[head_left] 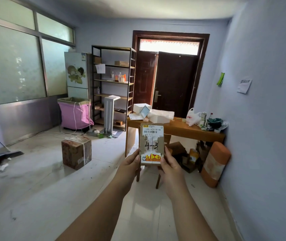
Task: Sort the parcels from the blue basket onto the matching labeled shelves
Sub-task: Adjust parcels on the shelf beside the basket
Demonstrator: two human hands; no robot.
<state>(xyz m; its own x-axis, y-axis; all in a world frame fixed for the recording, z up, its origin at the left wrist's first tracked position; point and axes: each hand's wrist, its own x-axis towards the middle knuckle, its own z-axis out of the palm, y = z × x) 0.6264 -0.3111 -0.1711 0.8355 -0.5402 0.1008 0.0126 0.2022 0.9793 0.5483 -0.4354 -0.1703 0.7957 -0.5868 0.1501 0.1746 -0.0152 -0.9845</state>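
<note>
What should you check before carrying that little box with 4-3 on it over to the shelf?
1. Hold: left hand and right hand both grip the parcel at its lower edges: ok.
2. Marking readable: "4-3" handwritten on its face: ok.
3. Shelf in sight, far left of the door: ok.
4. Matching shelf label: too small to read from here: cannot tell.
5. Path: a taped brown box stands on the floor towards the shelf; go round it: not ok.
6. Blue basket: not in view: cannot tell.
</note>
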